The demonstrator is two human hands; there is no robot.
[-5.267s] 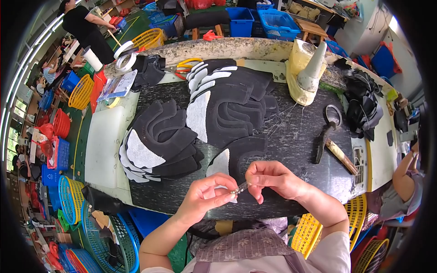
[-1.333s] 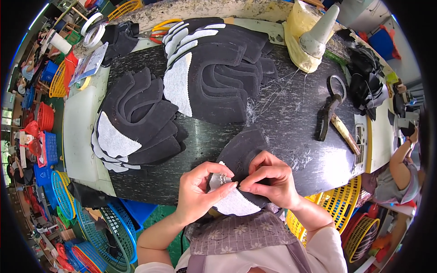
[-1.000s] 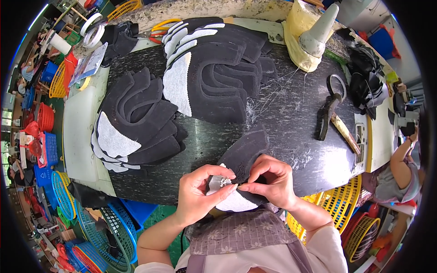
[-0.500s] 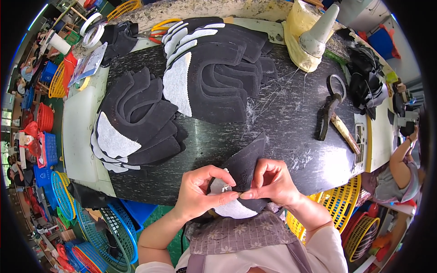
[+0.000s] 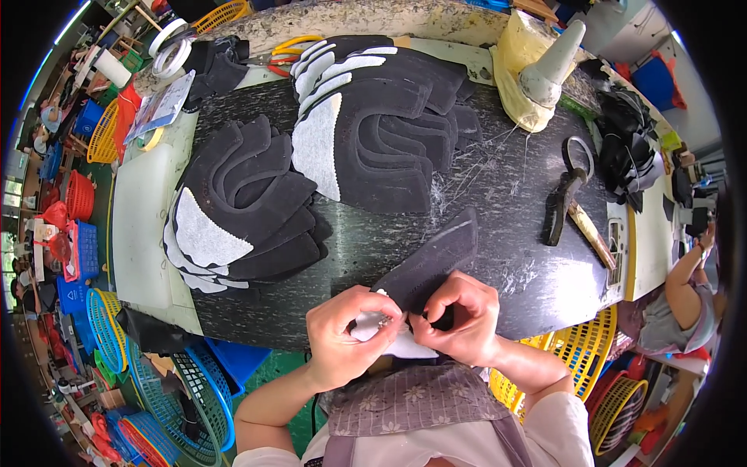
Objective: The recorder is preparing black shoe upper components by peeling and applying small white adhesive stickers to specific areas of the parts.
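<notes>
Near the table's front edge, both hands pinch a curved black shoe-upper piece (image 5: 436,254) with a white backing patch. My left hand (image 5: 352,333) is closed on its left side, thumb and forefinger together, with a small whitish bit at the fingertips. My right hand (image 5: 461,321) is closed with curled fingers on the right side of the same piece. The fingers partly cover the white patch. Beyond the hands lie two fanned stacks of similar black pieces with white patches, the left stack (image 5: 284,206) and the middle stack (image 5: 389,175).
On the right of the dark table (image 5: 498,265) lie a wooden-handled hammer (image 5: 591,233) and a grey ring (image 5: 580,146). A pale cone (image 5: 556,62) stands in a yellow-wrapped base (image 5: 520,97) at the back. Plastic baskets (image 5: 187,397) stand below left; a person (image 5: 685,303) is at far right.
The black piece has turned, its far end now pointing more to the right, and less of its white patch shows. Both hands keep hold, with the right fingers curled more tightly.
</notes>
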